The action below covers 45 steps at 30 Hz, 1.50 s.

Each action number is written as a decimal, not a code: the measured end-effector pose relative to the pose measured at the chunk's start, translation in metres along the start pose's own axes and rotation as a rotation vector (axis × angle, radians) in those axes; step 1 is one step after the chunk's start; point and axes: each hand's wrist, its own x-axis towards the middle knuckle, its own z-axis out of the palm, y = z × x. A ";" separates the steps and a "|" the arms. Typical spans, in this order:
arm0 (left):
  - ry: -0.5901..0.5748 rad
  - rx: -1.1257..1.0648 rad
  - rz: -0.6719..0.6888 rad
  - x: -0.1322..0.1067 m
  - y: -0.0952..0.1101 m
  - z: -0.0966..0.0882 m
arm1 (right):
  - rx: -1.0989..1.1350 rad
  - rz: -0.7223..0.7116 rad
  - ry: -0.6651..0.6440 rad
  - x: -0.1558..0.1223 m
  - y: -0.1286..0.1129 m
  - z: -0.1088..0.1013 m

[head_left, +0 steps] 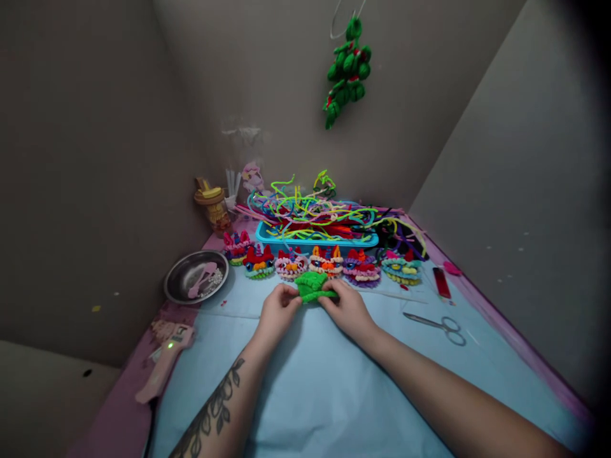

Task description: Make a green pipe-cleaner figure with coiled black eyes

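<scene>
Between my two hands is a bright green piece of bent pipe cleaners, ridged and roughly block-shaped. My left hand pinches its left edge between thumb and fingers. On the other side, my right hand grips its right edge, where a green strand sticks out along the fingers. Just behind the green piece stands a row of colorful pipe-cleaner animal heads, among them a pink one, an orange one and a purple one.
A blue tray heaped with pipe cleaners stands at the back. Scissors lie right, near a red rectangular item. On the left are a metal bowl with beads and a pink glue gun. A green ornament hangs above.
</scene>
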 end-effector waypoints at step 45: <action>-0.017 -0.315 0.044 -0.028 0.004 0.051 | 0.141 0.027 -0.014 -0.017 -0.010 -0.033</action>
